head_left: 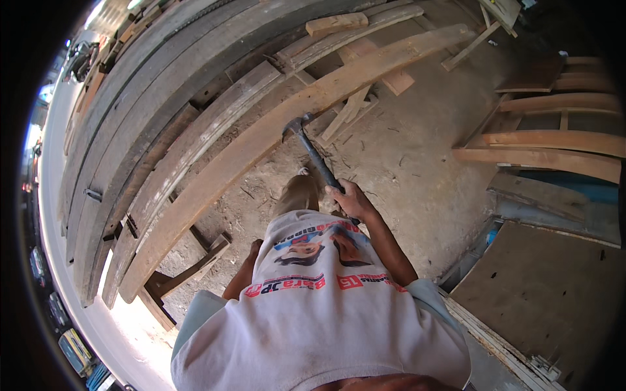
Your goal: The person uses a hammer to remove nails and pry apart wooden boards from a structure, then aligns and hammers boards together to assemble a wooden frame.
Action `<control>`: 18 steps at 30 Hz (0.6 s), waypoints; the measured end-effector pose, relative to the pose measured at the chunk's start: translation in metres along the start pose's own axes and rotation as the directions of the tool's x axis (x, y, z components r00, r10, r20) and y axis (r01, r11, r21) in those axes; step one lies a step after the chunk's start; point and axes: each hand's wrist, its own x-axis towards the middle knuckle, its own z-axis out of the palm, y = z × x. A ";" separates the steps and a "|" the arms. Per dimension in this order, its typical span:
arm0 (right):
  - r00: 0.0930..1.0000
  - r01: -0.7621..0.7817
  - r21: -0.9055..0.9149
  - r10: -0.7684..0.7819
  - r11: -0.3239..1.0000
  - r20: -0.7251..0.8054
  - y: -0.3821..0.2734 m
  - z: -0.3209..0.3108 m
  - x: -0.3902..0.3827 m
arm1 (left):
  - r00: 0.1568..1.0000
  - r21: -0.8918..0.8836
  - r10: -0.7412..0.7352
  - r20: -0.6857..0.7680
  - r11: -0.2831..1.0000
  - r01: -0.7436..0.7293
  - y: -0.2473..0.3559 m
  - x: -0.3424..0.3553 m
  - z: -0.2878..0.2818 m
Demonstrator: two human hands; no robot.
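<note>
My right hand (350, 199) is wrapped round the dark handle of a claw hammer (314, 155). The hammer's head lies over the near edge of a long wooden plank (225, 171); whether it touches the wood I cannot tell. Low at my side, my left hand (256, 247) is mostly hidden by my shirt, and its fingers do not show. The long plank stretches from the lower left to the upper right in front of me, resting on wooden supports.
Beyond the long plank lie several grey beams (163, 72) and a short wood block (336, 24). Slatted wooden frames (554, 139) stand at the right, above a brown board (544, 293). A wooden stand (195, 270) is under the plank's left end. Debris litters the floor (411, 153).
</note>
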 end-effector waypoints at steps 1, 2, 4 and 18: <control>1.000 0.005 -0.018 -0.005 1.000 -0.002 -0.004 -0.008 0.002 | 1.000 0.030 0.008 0.015 1.000 -0.008 0.012 0.009 -0.010; 1.000 0.002 -0.031 -0.002 1.000 -0.004 -0.006 -0.014 0.002 | 1.000 0.048 0.012 0.020 0.999 -0.013 0.025 0.019 -0.021; 0.999 -0.006 -0.145 0.000 0.989 -0.040 0.005 -0.035 0.016 | 1.000 -0.004 0.018 -0.005 1.000 -0.018 0.059 0.045 -0.042; 0.984 -0.164 -0.603 0.171 0.781 -0.047 -0.074 -0.099 0.082 | 0.989 -0.060 0.149 0.013 0.987 -0.148 0.146 0.149 -0.063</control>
